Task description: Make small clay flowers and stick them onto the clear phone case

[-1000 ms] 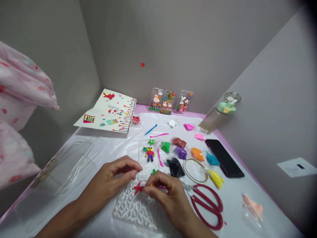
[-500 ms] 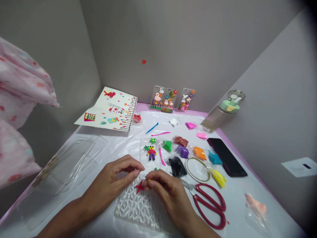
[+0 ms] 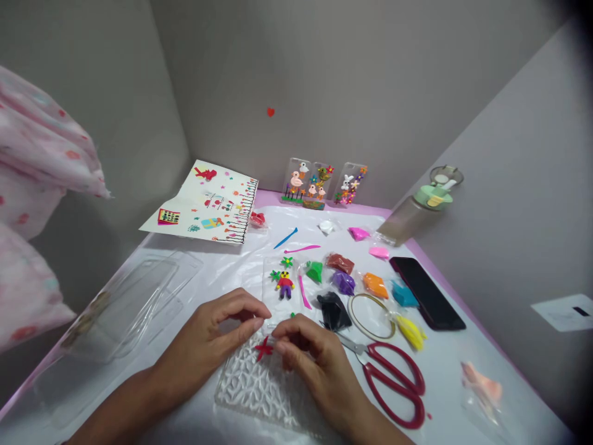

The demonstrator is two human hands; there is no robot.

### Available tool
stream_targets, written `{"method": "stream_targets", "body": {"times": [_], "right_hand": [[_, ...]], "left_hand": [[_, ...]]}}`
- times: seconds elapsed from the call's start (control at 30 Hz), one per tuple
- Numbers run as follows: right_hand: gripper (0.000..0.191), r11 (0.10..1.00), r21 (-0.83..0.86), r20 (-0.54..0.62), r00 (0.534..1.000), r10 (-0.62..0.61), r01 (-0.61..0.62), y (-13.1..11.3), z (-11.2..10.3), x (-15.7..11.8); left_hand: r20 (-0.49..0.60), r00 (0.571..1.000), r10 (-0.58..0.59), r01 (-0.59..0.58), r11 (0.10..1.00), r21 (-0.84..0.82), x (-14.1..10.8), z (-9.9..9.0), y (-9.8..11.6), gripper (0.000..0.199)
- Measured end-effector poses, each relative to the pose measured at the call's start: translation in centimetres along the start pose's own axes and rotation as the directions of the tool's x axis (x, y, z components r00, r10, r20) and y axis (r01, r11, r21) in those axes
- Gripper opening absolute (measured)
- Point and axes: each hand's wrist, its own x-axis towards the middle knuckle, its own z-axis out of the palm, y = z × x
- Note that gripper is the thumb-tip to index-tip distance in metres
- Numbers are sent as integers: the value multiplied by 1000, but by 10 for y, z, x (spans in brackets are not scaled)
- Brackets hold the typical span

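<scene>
A red star-shaped clay flower (image 3: 264, 349) lies on a clear textured slab (image 3: 252, 389) between my hands. My left hand (image 3: 227, 327) rests at the slab's upper left, fingers loosely curved with a small gap to the thumb and nothing visible in them. Just right of the flower, my right hand (image 3: 310, 352) has thumb and fingers pinched together; whatever is between them is hidden. Beyond the hands lies a clear phone case (image 3: 271, 300), partly covered by my fingers. It bears a clay figure (image 3: 285, 285) in red and purple and green clay flowers (image 3: 287, 262).
Red-handled scissors (image 3: 393, 383), a bangle (image 3: 372, 316) and a black clay packet (image 3: 334, 311) lie right of my hand. Several coloured clay packets, a phone (image 3: 426, 293) and a bottle (image 3: 412, 213) are farther right. Clear cases (image 3: 134, 309) lie left; a drawing book (image 3: 208, 207) stands behind.
A small yellow bit that showed at my right fingertips is out of sight. The right fingers have shifted slightly; the left hand stays nearly still. The view has moved a little.
</scene>
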Motion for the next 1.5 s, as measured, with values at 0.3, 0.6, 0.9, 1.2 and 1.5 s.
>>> {"method": "stream_targets", "body": {"times": [0.3,0.6,0.9,1.2,1.5], "right_hand": [[45,883,434,36,983,182,-179,-3,-2,8],[37,948,305,0,996,90,-86,-4,-8,4],[28,981,159,-11,994,113,-109,-3,-16,4],[23,986,81,14,990,142,-142,-4,-16,4],[20,991,49,50,991,121,-124,-5,-18,3]], "left_hand": [[-9,986,168,-167,984,56,-6,32,-7,16],[-71,973,219,-208,969,137,-6,25,-10,13],[55,994,97,-103,987,122,-2,13,-11,15],[145,989,-2,-25,983,183,0,7,-12,10],[261,964,53,-145,927,346,1,6,-20,18]]}}
